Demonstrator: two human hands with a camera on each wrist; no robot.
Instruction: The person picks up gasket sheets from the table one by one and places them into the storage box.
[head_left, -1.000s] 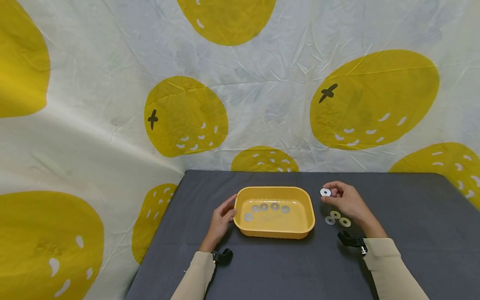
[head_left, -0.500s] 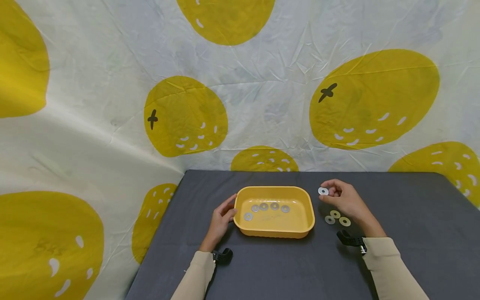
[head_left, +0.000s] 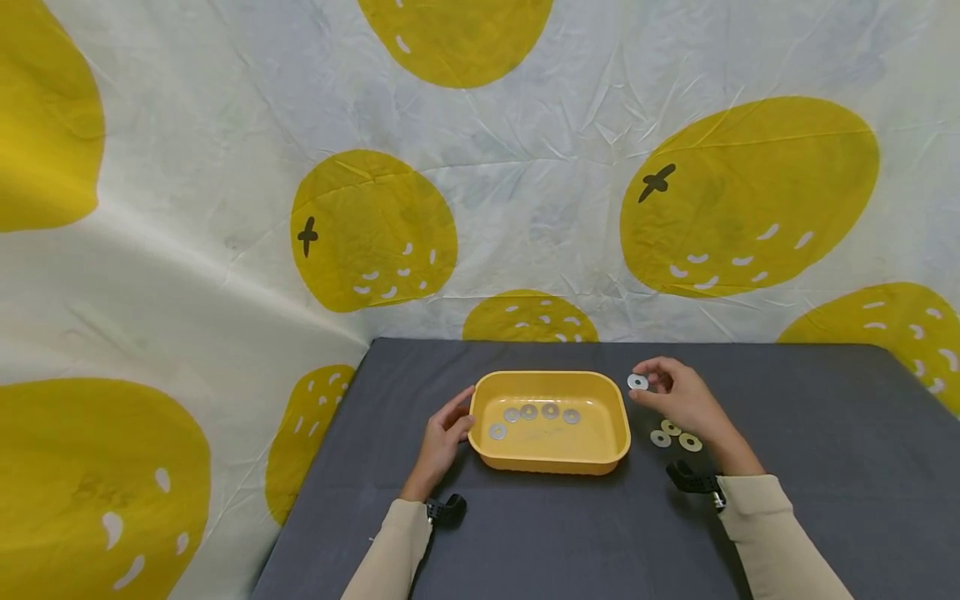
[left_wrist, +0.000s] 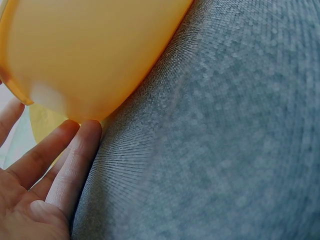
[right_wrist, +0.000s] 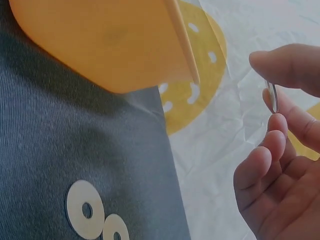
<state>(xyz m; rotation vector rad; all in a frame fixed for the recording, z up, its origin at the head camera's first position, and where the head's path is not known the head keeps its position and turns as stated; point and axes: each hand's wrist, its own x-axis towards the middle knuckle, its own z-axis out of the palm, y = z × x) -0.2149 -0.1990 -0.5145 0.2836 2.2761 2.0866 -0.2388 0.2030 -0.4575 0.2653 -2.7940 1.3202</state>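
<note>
A yellow plastic tray [head_left: 551,467] stands on the dark cloth, with several flat metal washers [head_left: 550,412] lying in it. At its left end, my left hand [head_left: 444,433] rests fairly straight fingers against the outer wall; in the left wrist view the fingertips [left_wrist: 91,127] touch the wall low down. Just off the tray's right end, my right hand [head_left: 681,398] pinches a single silver washer [head_left: 637,382] between thumb and fingers, above the cloth. The right wrist view shows that washer edge-on. Below the right hand lie 3 loose washers [head_left: 690,442], one partly hidden.
Dark grey cloth [head_left: 555,542] covers the table. Behind and to the left hangs a white sheet [head_left: 525,225] with yellow fruit prints. Black straps [head_left: 447,511] sit at both wrists.
My right hand has moved a little left toward the tray with the pinched washer. The left hand, the tray and the loose washers have stayed put.
</note>
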